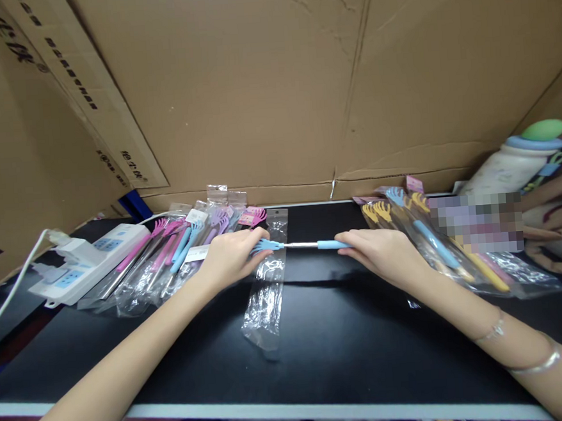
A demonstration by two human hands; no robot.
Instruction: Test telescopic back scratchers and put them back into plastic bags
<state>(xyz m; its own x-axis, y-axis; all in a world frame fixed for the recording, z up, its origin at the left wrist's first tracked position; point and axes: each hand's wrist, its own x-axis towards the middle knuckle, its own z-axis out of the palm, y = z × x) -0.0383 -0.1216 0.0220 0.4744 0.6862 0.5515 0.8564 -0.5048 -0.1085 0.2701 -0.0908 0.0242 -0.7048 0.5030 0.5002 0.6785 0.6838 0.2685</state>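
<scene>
Between my two hands a light blue back scratcher [329, 244] with a metal rod is held level above the black table. Its claw-shaped head sits in the closed fingers of my left hand [233, 252]. At the other end, the fingers of my right hand [380, 250] are wrapped round the blue handle. Below my left hand lies a clear plastic bag [265, 311], flat on the table top and partly hidden by the scratcher head and the fingers.
Bagged pink, blue and purple back scratchers [168, 253] lie on the left, beside a white power strip [92, 262]. More bagged scratchers [437, 244], yellow and blue, lie on the right near a white bottle [504, 169]. Cardboard [263, 96] walls the back of the black table [349, 353].
</scene>
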